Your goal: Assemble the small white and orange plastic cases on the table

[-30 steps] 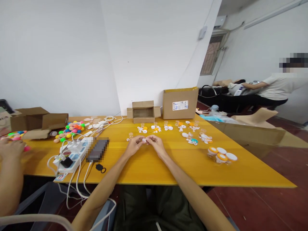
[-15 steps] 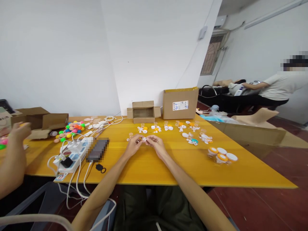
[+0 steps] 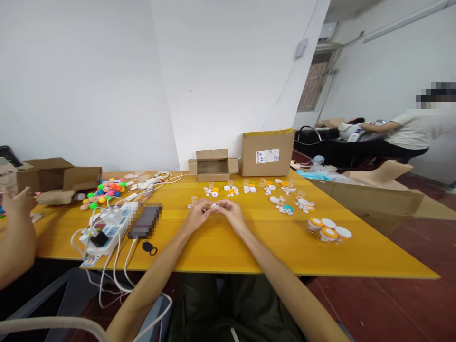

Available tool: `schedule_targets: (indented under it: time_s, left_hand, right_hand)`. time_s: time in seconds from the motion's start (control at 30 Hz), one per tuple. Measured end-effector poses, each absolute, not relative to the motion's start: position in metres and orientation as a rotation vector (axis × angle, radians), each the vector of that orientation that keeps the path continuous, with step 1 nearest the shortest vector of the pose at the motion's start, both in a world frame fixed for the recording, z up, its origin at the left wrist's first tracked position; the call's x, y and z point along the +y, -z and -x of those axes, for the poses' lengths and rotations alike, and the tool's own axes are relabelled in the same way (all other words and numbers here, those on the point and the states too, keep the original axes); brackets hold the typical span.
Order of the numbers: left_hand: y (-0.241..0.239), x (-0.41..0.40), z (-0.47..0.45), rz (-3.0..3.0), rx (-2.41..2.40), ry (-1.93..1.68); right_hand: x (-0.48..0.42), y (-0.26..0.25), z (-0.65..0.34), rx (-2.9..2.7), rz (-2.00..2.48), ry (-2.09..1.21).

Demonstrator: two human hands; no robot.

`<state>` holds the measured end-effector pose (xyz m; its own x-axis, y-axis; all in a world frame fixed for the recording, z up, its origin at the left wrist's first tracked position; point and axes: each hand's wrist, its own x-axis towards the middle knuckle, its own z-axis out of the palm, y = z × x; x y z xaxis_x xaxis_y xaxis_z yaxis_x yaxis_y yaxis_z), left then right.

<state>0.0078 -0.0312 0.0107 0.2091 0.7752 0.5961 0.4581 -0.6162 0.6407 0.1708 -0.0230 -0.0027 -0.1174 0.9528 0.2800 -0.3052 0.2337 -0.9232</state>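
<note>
My left hand (image 3: 197,214) and my right hand (image 3: 230,213) meet over the middle of the yellow table (image 3: 221,247), fingertips pinched together on small white dice (image 3: 213,205). Both hands are closed around these pieces. Behind them lie rows of small clear cups with white and orange lids and more dice (image 3: 249,188). To the right stand a few small jars with orange-rimmed white lids (image 3: 328,230).
A power strip with white cables (image 3: 107,228) and a dark device (image 3: 144,221) lie at the left. Coloured balls (image 3: 105,188) and open cardboard boxes (image 3: 213,165) sit further back. Another person's hand (image 3: 17,202) is at the far left; a seated person (image 3: 409,130) is at the right.
My hands stay together on the dice with only small finger shifts. The other person's hand at the far left rose from the table and moved back.
</note>
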Motion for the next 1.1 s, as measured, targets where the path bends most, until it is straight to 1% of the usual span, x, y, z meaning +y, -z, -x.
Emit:
schedule_targets:
  time_s: [0.4,0.6,1.1]
  left_hand:
    - [-0.01,-0.0315,-0.0079,-2.175,1.177,-1.334]
    - [-0.0065,-0.03,-0.0092,-2.133,1.164,-1.347]
    - [-0.0064,-0.0283,-0.0114,-1.923,1.092,-1.286]
  right_hand:
    - [-0.0184,0.0055,-0.1717,-1.282,0.742,-1.155]
    - [-0.0189,0.0044,-0.1714,-1.283,0.741,-1.16]
    - [-0.0181,0.0082,-0.1693,-1.297,0.722,-1.113]
